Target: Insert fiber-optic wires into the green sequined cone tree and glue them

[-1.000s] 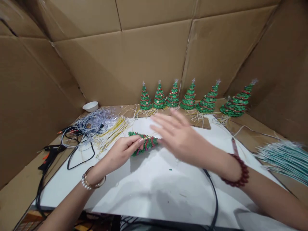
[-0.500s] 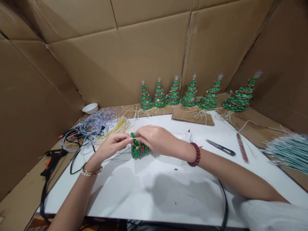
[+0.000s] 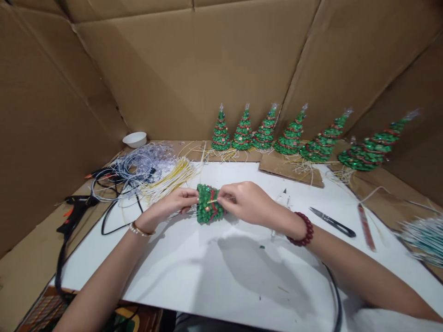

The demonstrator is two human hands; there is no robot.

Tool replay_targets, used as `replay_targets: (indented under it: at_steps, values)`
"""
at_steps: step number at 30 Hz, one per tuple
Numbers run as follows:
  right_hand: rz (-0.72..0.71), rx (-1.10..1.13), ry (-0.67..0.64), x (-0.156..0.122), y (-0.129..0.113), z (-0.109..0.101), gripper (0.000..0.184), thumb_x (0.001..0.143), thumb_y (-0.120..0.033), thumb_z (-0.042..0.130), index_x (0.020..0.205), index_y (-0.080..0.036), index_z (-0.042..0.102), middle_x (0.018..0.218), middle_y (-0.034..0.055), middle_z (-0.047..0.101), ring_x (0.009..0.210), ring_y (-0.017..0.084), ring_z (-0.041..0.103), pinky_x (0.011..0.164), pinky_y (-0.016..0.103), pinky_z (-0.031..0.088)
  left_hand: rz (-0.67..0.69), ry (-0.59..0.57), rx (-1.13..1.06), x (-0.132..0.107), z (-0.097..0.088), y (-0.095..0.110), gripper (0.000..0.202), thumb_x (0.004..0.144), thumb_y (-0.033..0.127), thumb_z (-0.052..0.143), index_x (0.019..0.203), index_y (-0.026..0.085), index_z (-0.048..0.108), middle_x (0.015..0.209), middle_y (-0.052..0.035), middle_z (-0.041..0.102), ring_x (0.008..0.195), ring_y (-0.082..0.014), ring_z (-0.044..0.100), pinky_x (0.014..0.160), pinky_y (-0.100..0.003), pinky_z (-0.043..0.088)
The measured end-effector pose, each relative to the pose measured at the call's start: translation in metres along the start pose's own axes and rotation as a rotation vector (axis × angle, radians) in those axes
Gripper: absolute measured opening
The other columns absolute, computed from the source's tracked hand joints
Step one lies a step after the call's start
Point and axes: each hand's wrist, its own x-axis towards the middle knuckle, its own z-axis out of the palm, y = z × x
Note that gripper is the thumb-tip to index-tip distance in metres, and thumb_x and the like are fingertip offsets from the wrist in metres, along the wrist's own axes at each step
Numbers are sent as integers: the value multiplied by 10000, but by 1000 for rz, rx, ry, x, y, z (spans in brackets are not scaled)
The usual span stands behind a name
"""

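A small green sequined Christmas tree [image 3: 208,210] with red trim lies on its side just above the white board [image 3: 221,281]. My left hand [image 3: 176,205] pinches its left end. My right hand [image 3: 247,201] is closed on its right side, fingers at thin pale wires sticking out of it. Both hands meet over the middle of the board. A red bead bracelet sits on my right wrist, a pearl one on my left.
Several finished trees [image 3: 244,133] stand in a row along the cardboard back wall. Bundles of yellow wires [image 3: 169,177] and grey cable [image 3: 133,168], a white bowl [image 3: 134,139] and a black glue gun [image 3: 74,210] lie left. Snips [image 3: 332,222] and green-white sticks [image 3: 424,235] lie right.
My right hand came down from hovering open over the tree and closed on its right side. The tree has been turned in my hands. The view shifted slightly.
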Motion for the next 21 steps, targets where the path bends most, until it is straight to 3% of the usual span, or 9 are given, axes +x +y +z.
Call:
replay_targets:
  at_steps: [5,11,14,18,21]
  values:
    - [-15,-109,21,2,-2,10,191,874,-179,483,773,-153,644,727,25,674,609,112,543,558,247,259,-19,-115,-170,3,7,-4,230,735,338,684,765,115,639,456,73,405,401,-52,302,424,-198,280]
    - [-149,-231,14,2,-9,18,180,924,-183,454,805,-133,579,764,48,621,672,141,527,588,267,300,-33,-106,-235,1,0,-4,257,746,325,685,879,106,670,444,80,403,395,-54,306,447,-199,365]
    - [-175,-169,31,2,-10,22,138,938,-137,408,886,-134,536,855,61,592,690,142,513,596,266,339,-3,-113,-191,0,-6,-5,261,745,328,693,870,99,677,491,60,449,427,-53,332,457,-189,363]
    - [-169,17,16,2,-6,23,132,935,-90,365,969,-148,479,952,64,548,684,122,512,586,248,372,60,-97,-72,2,-6,-8,233,747,325,695,714,98,656,549,31,497,489,-61,384,450,-173,303]
    - [-172,133,3,4,-2,17,90,943,-130,407,971,-158,488,958,57,564,740,121,545,633,239,395,95,-98,-18,2,-4,-7,217,774,321,674,764,105,670,605,19,545,549,-81,439,515,-182,365]
